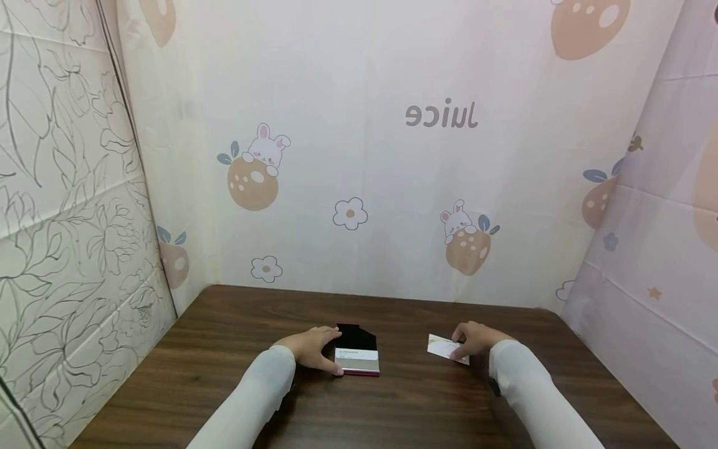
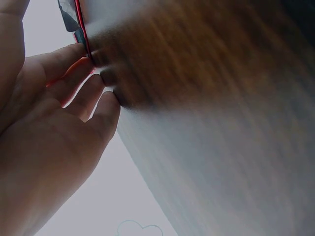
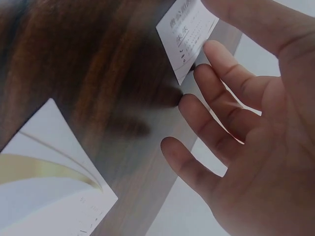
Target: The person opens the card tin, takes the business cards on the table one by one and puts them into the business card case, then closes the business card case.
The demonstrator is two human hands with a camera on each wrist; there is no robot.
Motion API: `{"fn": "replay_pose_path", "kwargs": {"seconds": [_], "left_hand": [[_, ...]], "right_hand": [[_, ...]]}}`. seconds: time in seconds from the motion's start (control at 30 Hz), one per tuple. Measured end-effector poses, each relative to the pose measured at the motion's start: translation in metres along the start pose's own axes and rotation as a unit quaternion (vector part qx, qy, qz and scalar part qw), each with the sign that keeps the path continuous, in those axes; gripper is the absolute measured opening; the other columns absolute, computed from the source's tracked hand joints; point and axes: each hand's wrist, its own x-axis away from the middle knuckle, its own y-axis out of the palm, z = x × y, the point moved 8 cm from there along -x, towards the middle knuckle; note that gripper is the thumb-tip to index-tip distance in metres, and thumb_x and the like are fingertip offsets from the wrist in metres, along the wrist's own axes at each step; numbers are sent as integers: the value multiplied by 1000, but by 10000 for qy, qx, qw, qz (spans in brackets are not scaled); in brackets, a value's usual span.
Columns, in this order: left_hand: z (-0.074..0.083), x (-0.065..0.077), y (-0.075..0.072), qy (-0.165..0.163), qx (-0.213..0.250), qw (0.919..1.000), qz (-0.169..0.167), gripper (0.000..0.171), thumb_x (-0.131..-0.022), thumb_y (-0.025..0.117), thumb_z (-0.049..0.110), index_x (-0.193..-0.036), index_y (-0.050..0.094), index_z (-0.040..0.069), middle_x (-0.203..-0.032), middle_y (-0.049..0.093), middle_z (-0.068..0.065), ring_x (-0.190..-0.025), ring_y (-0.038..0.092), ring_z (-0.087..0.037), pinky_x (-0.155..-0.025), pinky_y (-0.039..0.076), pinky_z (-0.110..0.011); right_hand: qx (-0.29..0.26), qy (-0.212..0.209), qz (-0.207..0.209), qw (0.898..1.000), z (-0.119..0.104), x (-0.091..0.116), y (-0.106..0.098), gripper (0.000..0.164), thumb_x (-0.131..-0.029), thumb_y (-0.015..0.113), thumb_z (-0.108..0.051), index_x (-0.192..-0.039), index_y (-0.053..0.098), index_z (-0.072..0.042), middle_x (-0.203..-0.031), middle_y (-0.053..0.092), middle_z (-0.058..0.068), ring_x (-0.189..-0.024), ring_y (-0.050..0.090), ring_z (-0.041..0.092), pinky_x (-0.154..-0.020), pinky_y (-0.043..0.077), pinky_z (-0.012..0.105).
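Note:
An opened business card case [image 1: 357, 340], black inside with red edges, lies on the table with a pale card [image 1: 357, 360] in its front part. My left hand [image 1: 311, 347] holds the case at its left side, thumb by the near corner and fingers by the far part. In the left wrist view, the fingertips meet the red edge [image 2: 81, 22]. Farther right, my right hand [image 1: 475, 340] pinches a white business card [image 1: 440, 345] between thumb and forefinger, low over the table. Printed text shows on this card [image 3: 182, 37] in the right wrist view; its other fingers are spread.
Another white card with a gold curve [image 3: 47, 182] shows at the lower left of the right wrist view; I cannot pick it out in the head view. The dark wooden table [image 1: 392, 411] ends at a printed cloth wall [image 1: 359, 156].

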Motion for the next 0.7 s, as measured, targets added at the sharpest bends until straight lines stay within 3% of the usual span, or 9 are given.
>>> {"fn": "replay_pose_path", "kwargs": {"seconds": [0.27,0.53,0.7], "left_hand": [[-1,0,1,-21,13,10000,-25,92,-80,79,56,-152,43,12,-156,38,-8,-144,34,-28,-109,37,-53],[-1,0,1,-21,5,10000,-33,92,-81,78,56,-152,43,12,-156,38,-8,-144,34,-28,-109,36,-54],[-1,1,0,-12,18,10000,-35,91,-81,79,55,-152,43,12,-157,38,-8,-144,33,-29,-109,36,-54]], "right_hand": [[-176,108,25,9998,6,-3,2,44,-79,87,-24,-103,58,-2,-97,57,9,-90,54,26,-83,48,47],[-774,-170,213,9966,3,1,2,53,-75,89,-16,-114,55,-1,-99,56,10,-91,55,27,-83,48,47],[-788,-438,462,9949,4,1,2,38,-79,85,-13,-106,61,-7,-91,58,4,-84,54,22,-77,48,44]]}}
